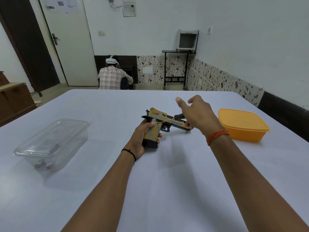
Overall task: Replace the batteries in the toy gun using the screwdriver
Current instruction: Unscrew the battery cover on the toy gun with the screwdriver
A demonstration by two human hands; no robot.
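The yellow-and-black toy gun (164, 120) is held just above the table (150, 181) at its middle, barrel pointing right. My left hand (143, 139) grips its handle from below, thumb on the grip's side. A screwdriver (177, 117) with a black handle has its thin metal shaft angled down-left, tip on the grip near my left thumb. My right hand (196, 113) holds the screwdriver's handle from above with its lower fingers, while the thumb and index finger stick out.
A clear plastic container (51, 144) with a lid stands at the left, small objects inside. An orange lidded box (242, 125) stands at the right. Beyond the table's far edge a person (113, 76) sits with their back to me.
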